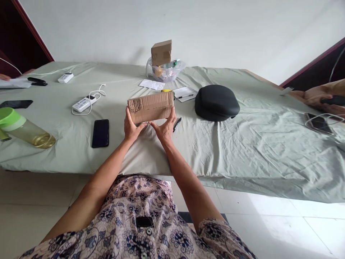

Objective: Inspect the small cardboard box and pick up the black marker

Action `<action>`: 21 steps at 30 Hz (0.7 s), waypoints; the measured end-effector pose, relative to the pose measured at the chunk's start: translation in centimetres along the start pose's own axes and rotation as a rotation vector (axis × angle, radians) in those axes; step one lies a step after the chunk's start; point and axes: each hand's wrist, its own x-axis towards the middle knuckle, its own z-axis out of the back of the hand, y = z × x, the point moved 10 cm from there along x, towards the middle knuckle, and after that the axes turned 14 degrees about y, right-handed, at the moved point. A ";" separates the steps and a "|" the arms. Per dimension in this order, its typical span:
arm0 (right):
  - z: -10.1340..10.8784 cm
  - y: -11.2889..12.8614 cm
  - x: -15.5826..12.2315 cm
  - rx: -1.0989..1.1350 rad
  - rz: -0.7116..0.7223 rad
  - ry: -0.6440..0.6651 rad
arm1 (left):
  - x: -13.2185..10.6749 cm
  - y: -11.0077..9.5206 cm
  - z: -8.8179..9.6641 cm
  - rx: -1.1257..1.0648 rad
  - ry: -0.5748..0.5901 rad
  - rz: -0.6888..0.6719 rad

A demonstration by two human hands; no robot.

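A flat brown cardboard box stands on its long edge on the table covered with a grey-green cloth. My left hand grips its lower left end, thumb on the near face. My right hand holds the lower right end, fingers wrapped up the side. Both hands are closed on the box. A black pen lies just right of my right hand.
A black phone lies to the left, with a white power strip and a green-capped bottle. A black case, papers and a bowl with a small box sit behind. Another person's hands are at right.
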 end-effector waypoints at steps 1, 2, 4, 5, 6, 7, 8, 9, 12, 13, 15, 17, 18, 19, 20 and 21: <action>0.0 0.1 0.0 -0.012 -0.012 0.002 | 0.0 0.1 -0.1 0.011 0.000 0.000; -0.1 0.0 0.0 -0.012 -0.027 0.004 | 0.0 0.1 -0.2 0.017 -0.001 0.001; 0.0 -0.5 0.1 0.010 -0.047 0.013 | 0.1 0.3 -0.1 0.015 -0.002 0.003; 0.1 -0.8 0.2 0.029 -0.045 0.019 | 0.2 0.4 0.0 0.008 -0.001 0.004; 0.2 -1.1 0.4 0.048 -0.037 0.023 | 0.3 0.5 0.1 -0.001 0.001 0.003; 0.4 -1.3 0.5 0.066 -0.025 0.026 | 0.3 0.6 0.2 -0.011 0.005 0.001; 0.6 -1.6 0.7 0.081 -0.012 0.027 | 0.4 0.6 0.4 -0.020 0.008 -0.003; 0.8 -1.9 0.9 0.094 -0.002 0.030 | 0.4 0.6 0.5 -0.029 0.010 -0.006; 1.1 -2.8 1.4 0.150 0.002 0.054 | 0.5 0.7 1.2 -0.057 0.000 -0.006; 1.2 -3.1 1.6 0.179 -0.001 0.066 | 0.6 0.8 1.4 -0.069 -0.007 -0.003; 1.4 -3.4 1.8 0.235 -0.002 0.088 | 0.7 1.1 1.8 -0.098 -0.014 0.005; 1.5 -3.5 1.9 0.276 0.003 0.107 | 0.9 1.6 1.9 -0.136 -0.015 0.020; 1.7 -3.5 1.9 0.286 -0.002 0.106 | 0.9 1.8 1.9 -0.154 -0.012 0.028; 1.9 -3.7 1.9 0.290 -0.015 0.095 | 1.0 1.9 1.9 -0.168 -0.006 0.033; 2.1 -4.0 1.9 0.286 -0.038 0.076 | 1.0 1.9 1.8 -0.175 0.003 0.034; 2.4 -4.3 1.8 0.273 -0.069 0.052 | 1.0 1.8 1.6 -0.173 0.016 0.030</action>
